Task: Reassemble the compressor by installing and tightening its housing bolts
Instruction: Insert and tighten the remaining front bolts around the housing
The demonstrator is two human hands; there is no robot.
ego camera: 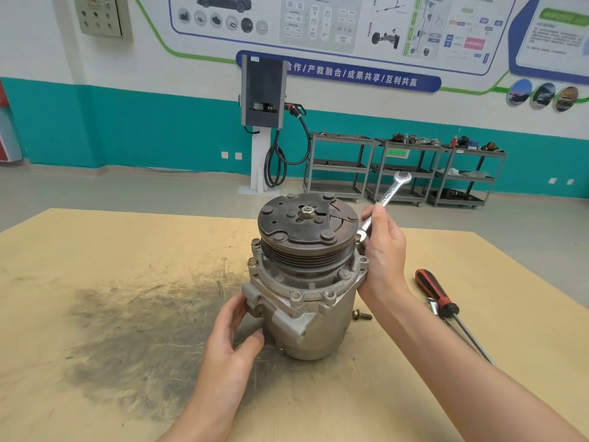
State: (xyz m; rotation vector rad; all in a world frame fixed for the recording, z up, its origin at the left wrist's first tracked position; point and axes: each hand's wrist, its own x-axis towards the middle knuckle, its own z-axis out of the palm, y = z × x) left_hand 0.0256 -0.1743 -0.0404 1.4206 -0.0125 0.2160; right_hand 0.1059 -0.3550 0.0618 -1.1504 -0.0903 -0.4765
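Observation:
A grey metal compressor (315,317) stands upright on the wooden table (111,250), its rusty pulley and clutch plate (306,223) on top. Bolts sit in the housing flange at the left (252,261) and front (329,294). My right hand (384,247) grips a silver combination wrench (387,196); its ring end sits on a bolt at the flange's right side (359,237), and the open end points up and away. My left hand (236,333) holds the lower left of the compressor body, thumb against it. One loose bolt (361,315) lies on the table by the right side of the compressor.
A red-and-black screwdriver (438,295) and a thin metal tool (468,336) lie on the table to the right. A dark greasy stain (134,330) covers the table's left middle. Beyond the table are metal carts (404,170) and a wall charger (263,90).

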